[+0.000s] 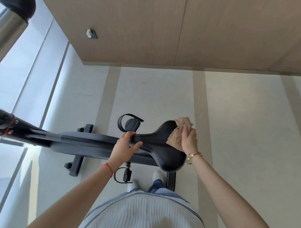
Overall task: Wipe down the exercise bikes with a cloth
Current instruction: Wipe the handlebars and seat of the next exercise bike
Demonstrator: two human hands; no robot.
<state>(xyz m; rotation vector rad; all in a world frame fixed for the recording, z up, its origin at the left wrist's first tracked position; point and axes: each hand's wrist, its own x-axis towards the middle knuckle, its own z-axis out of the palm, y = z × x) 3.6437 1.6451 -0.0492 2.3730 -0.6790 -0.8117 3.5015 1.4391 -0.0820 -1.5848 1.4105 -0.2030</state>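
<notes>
Left hand (124, 147) fingers (135, 145) wrap the saddle (154, 142) nose. Right hand (189, 139) fingers clamp the cloth (177, 133), pressed on the saddle beneath them.

The cloth (177, 136) in my right grip (188, 141) was tan, pressed on a black saddle (159, 141) edged with pale stitching. Under my left grip (124, 148) the bike frame (83, 143) ran dark grey. A red string (107, 169) circled that wrist, a gold watch (193, 156) the other. Below both grips the floor (243, 120) was pale grey, banded beige.
</notes>
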